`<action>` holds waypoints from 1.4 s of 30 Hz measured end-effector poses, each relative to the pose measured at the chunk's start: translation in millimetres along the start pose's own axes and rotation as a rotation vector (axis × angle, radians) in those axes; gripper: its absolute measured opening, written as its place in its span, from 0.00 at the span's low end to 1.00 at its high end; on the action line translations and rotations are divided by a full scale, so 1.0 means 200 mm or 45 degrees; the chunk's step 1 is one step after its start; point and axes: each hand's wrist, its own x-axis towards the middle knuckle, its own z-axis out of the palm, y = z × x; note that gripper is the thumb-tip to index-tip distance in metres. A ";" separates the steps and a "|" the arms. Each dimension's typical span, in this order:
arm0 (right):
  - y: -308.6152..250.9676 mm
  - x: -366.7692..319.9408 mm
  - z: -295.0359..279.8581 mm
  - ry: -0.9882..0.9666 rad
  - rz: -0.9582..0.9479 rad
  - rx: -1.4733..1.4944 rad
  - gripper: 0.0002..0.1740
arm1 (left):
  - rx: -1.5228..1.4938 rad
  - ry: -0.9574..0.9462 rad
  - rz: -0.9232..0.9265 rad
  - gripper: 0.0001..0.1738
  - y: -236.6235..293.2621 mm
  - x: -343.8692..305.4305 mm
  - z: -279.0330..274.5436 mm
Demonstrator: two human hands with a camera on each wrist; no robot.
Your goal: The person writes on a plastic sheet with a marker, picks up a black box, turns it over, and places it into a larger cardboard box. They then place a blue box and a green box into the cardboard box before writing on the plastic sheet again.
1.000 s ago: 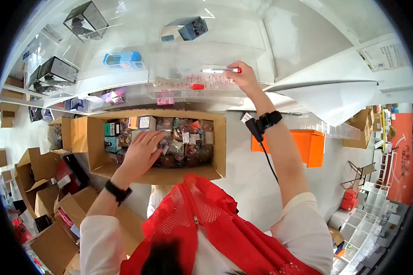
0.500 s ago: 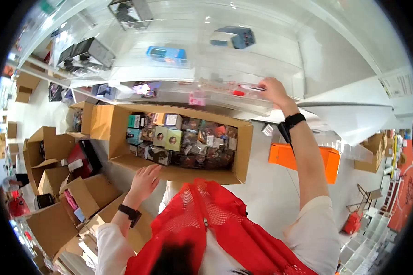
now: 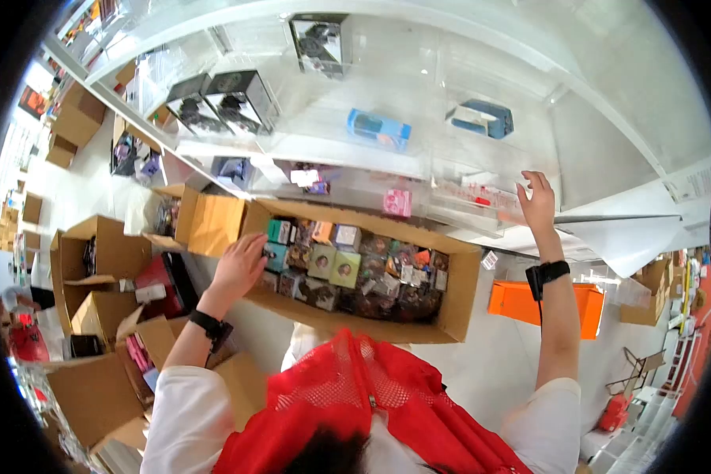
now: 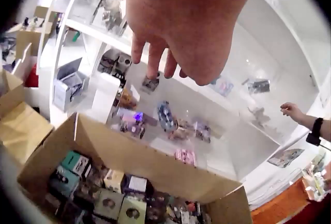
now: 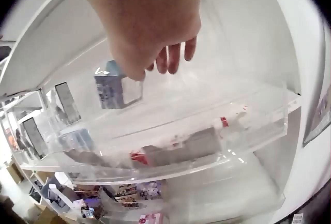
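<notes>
My left hand (image 3: 241,268) is over the left end of a cardboard box (image 3: 460,304), its fingers loosely extended; whether it touches the rim cannot be told. Small packaged items fill the box, among them two green boxes (image 3: 344,269) and a teal one (image 3: 279,231). In the left wrist view the hand (image 4: 181,33) holds nothing. My right hand (image 3: 538,204) is raised at the clear shelf front, fingers spread and empty. Beside it, a small red object (image 3: 482,201) lies near red handwriting. The right wrist view shows that hand (image 5: 150,27) above the shelf, with a red piece (image 5: 224,122) below.
Shelves behind hold a light blue box (image 3: 379,129), a grey-blue box (image 3: 494,120) and black boxes (image 3: 241,101). A pink package (image 3: 397,202) sits lower. An orange box (image 3: 547,304) stands on the floor at right; opened cartons (image 3: 95,395) crowd the left.
The head view has shifted, moving the scene rightward. My right hand has let go of the white marker. My left hand has moved from over the items, past the near side, to the box's left end.
</notes>
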 end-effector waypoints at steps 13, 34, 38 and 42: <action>-1.77 1.27 0.53 0.230 -0.232 -0.436 0.35 | -1.481 0.027 -0.136 0.17 -0.53 0.51 -0.27; -1.89 1.39 0.53 -0.101 0.024 -0.626 0.31 | -1.657 -0.054 -1.189 0.22 -1.21 -0.68 0.02; -1.81 1.16 0.49 0.429 -0.480 -0.489 0.32 | -1.588 0.007 -0.947 0.19 -1.28 -0.63 -0.04; -1.82 0.80 0.25 0.451 -0.601 -0.181 0.38 | -1.310 0.073 -0.864 0.16 -1.20 -0.55 -0.19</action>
